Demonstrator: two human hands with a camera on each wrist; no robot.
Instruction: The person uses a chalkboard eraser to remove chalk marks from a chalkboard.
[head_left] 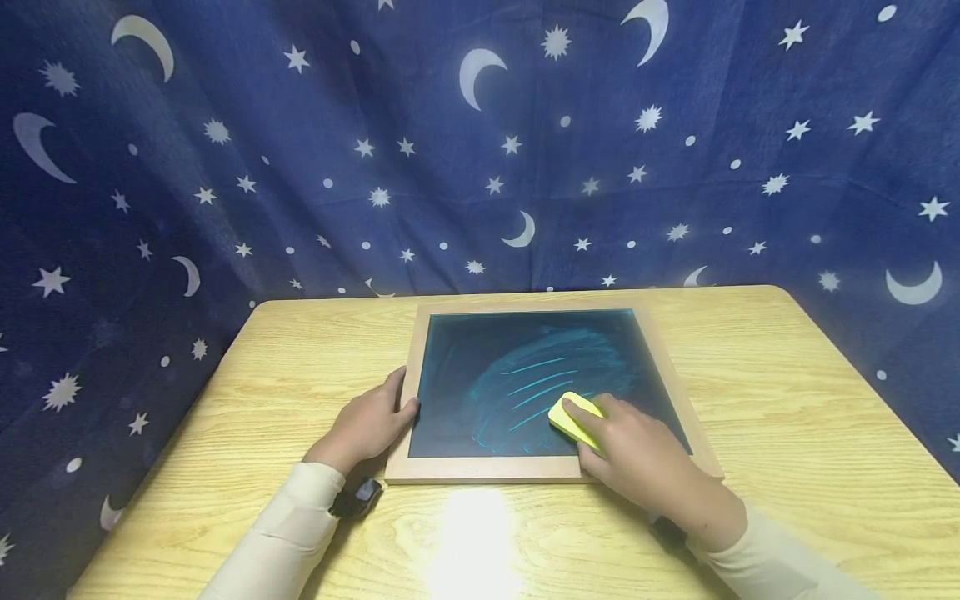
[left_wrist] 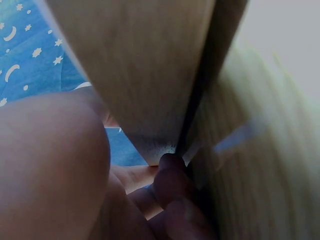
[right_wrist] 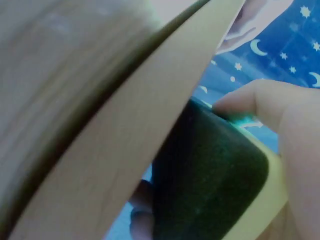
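A chalkboard (head_left: 465,350) with a light wooden frame (head_left: 487,470) lies flat on the table. Blue-green chalk smears and several slanting chalk lines (head_left: 542,384) mark its middle. My left hand (head_left: 367,423) grips the frame's left side, thumb on top; in the left wrist view its fingers (left_wrist: 172,182) curl against the frame's underside. Over the board's lower right, my right hand (head_left: 637,450) holds a yellow chalkboard eraser (head_left: 573,419) between thumb and fingers. The right wrist view shows the eraser's dark felt pad (right_wrist: 210,170); whether it touches the board, I cannot tell.
The light wood table (head_left: 780,400) extends to both sides of the board, with a bright glare spot in front. A dark blue curtain (head_left: 420,217) with moons and stars hangs behind and along the left. Dark wrist devices (head_left: 358,498) sit under both wrists.
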